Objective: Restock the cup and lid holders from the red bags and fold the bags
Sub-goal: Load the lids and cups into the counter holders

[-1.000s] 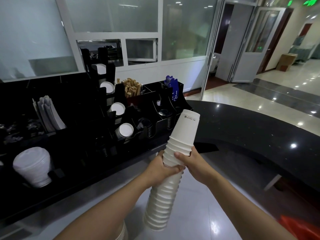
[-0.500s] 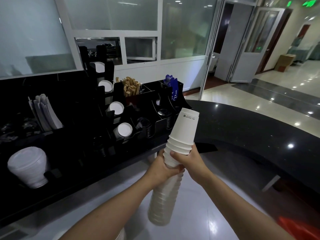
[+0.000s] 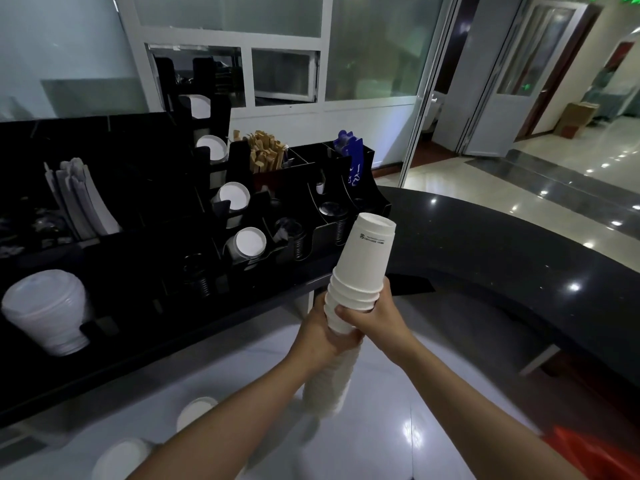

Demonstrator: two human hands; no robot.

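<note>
I hold a long stack of white paper cups (image 3: 363, 265) upside down and tilted, in front of the black counter. My left hand (image 3: 320, 336) grips the stack around its middle. My right hand (image 3: 375, 315) grips it just above, around the upper rims. The lower part of the stack (image 3: 327, 388) hangs below my hands. The black cup and lid holder (image 3: 301, 209) stands on the counter beyond, with white cup bottoms (image 3: 247, 242) showing in its slots and black lids (image 3: 330, 213) to the right. A red bag (image 3: 595, 455) lies at the bottom right corner.
A stack of white lids (image 3: 48, 311) sits at the counter's left. Wooden stirrers (image 3: 265, 154) and napkins (image 3: 83, 199) stand in the organiser. The curved black counter (image 3: 502, 258) sweeps right. More white cups (image 3: 194, 412) show below my left arm. An open doorway (image 3: 446, 84) lies behind.
The lower part of the stack has slid up so less hangs below my hands. Both hands stay closed on the stack; the view shifted slightly.
</note>
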